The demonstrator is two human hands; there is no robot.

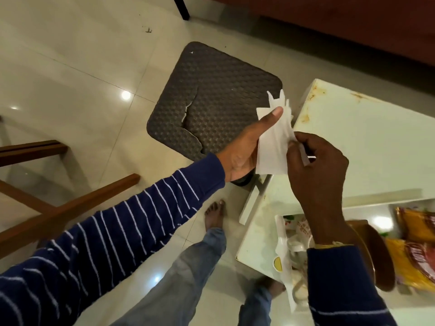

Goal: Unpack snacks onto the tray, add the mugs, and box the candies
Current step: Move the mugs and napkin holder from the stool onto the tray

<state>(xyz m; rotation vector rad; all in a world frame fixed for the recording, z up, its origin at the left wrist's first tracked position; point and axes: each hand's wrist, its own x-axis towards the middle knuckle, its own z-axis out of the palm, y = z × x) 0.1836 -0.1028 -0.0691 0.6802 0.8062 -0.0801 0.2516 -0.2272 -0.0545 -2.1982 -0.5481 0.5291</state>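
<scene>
My left hand (244, 147) holds a piece of white cardboard packaging (273, 142) with cut tabs, thumb pressed on its upper face, above the table's left edge. My right hand (315, 165) pinches the same cardboard at its right side. Below my right forearm an open white box (286, 252) with white mugs inside stands on the pale table (376, 142). A brown round tray (379, 252) sits beside the box, partly hidden by my right sleeve. Yellow snack packets (416, 260) lie at the right edge, on or beside the tray.
A dark woven stool (211, 97) stands on the tiled floor left of the table. Wooden chair legs (58, 208) cross at the lower left. My bare feet (215, 215) and jeans are below. A reddish sofa (341, 27) fills the top right.
</scene>
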